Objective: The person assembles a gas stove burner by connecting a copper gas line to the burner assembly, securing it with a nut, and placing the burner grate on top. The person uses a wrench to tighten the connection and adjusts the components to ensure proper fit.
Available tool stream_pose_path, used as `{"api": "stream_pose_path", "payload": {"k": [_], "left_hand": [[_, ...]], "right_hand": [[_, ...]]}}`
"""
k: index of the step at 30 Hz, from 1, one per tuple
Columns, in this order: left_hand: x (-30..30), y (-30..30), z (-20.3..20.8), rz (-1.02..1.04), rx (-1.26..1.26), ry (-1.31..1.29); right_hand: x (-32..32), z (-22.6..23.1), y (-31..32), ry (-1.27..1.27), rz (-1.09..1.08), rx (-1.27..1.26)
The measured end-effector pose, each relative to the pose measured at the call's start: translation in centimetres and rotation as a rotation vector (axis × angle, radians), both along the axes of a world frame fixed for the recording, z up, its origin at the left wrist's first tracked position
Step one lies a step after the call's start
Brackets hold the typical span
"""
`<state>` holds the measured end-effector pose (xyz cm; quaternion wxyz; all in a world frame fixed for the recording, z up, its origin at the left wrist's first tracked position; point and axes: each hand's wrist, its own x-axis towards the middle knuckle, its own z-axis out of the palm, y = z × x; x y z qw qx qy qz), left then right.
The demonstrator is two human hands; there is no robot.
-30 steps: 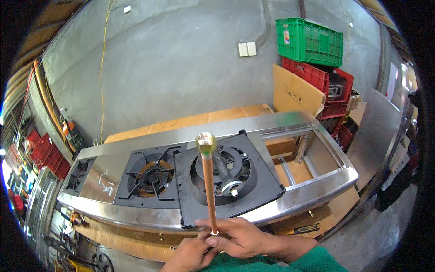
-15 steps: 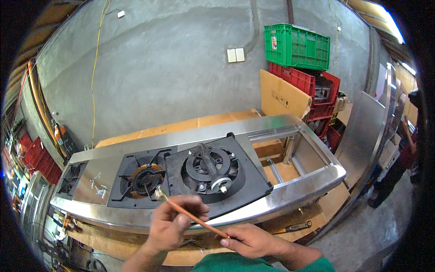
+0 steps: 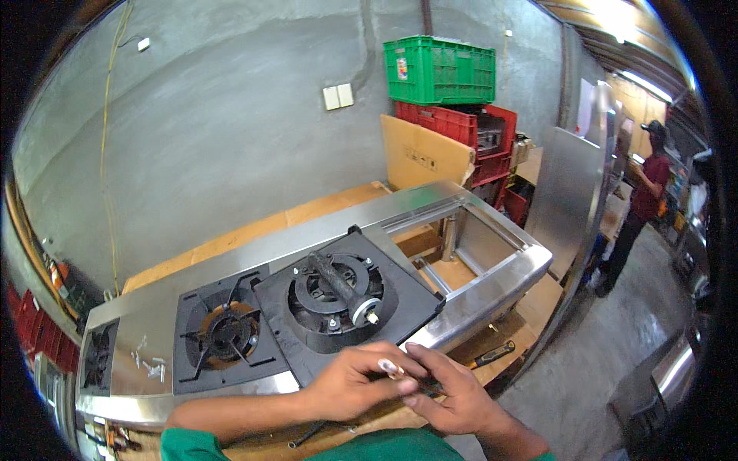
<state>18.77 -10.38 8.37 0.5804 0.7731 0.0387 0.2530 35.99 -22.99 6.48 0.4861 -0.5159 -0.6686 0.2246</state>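
Both of my hands meet in front of the stainless steel stove counter, at its front edge. In my left hand (image 3: 355, 384) the fingers are closed around a thin copper tube, whose shiny fitting end (image 3: 390, 369) pokes out between them. My right hand (image 3: 455, 390) is curled closed against the left, round the same tube; most of the tube is hidden by the fingers. Just beyond them, a black burner plate (image 3: 269, 319) lies tilted across the counter. It carries a round burner with a dark pipe (image 3: 337, 280) ending in a white ring and brass nozzle.
Left of the plate is another burner (image 3: 231, 330) with a grate, then loose small metal pieces (image 3: 154, 369). The counter frame has an open bay (image 3: 461, 253) at right. A yellow-black tool (image 3: 492, 355) lies below. Stacked crates (image 3: 442, 73) stand behind; a person (image 3: 647, 192) stands far right.
My view has turned to the right. My hands have come together, and the copper tube, earlier stretched visibly between them, now shows mostly its fitting end. The person at right has come into fuller view.
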Motion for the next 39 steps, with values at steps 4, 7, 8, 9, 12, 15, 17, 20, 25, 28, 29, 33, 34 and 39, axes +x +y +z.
{"api": "stream_pose_path", "payload": {"k": [4,7,8,9,12,15,17,20,25,28,29,33,34,39], "left_hand": [[-0.5,4.0,2.1,-0.011,0.486,0.194],[-0.6,9.2,3.3,0.274,0.646,0.099],[-0.7,10.8,3.6,0.295,0.67,0.101],[-0.6,12.2,3.7,0.238,0.717,0.103],[0.4,14.4,2.8,0.045,0.919,0.076],[0.9,14.3,1.8,-0.115,0.941,0.096],[1.2,14.3,0.6,-0.132,0.943,0.031],[1.5,14.5,-0.2,-0.111,0.947,0.053],[1.6,13.7,-1.2,-0.04,0.921,-0.074],[1.7,13.4,-1.7,0.004,0.996,-0.176],[1.7,13.4,-1.8,0.009,0.98,-0.168],[1.9,13.5,-2.2,0.021,0.929,-0.16],[1.9,13.5,-2.3,0.026,0.92,-0.163],[1.6,13.5,-2.3,0.017,0.93,-0.114]], "right_hand": [[-1.5,1.1,0.5,-0.146,-0.245,0.001],[-0.8,0.8,0.3,-0.349,-0.419,-0.121],[-0.5,0.4,1.0,-0.469,-0.432,-0.155],[-0.7,0.3,1.8,-0.503,-0.447,-0.196],[-2.1,1.4,4.2,-0.605,-0.47,-0.336],[-3.2,2.4,5.5,-0.642,-0.496,-0.382],[-3.1,2.0,5.7,-0.654,-0.513,-0.307],[-2.6,0.2,5.4,-0.645,-0.519,-0.179],[-3.6,1.1,6.0,-0.688,-0.517,-0.311],[-3.9,1.7,6.7,-0.725,-0.523,-0.337],[-4.2,2.0,6.9,-0.732,-0.536,-0.338],[-5.2,2.9,7.4,-0.778,-0.576,-0.364],[-5.3,3.0,7.5,-0.795,-0.58,-0.373],[-5.8,3.1,7.7,-0.821,-0.62,-0.321]]}}
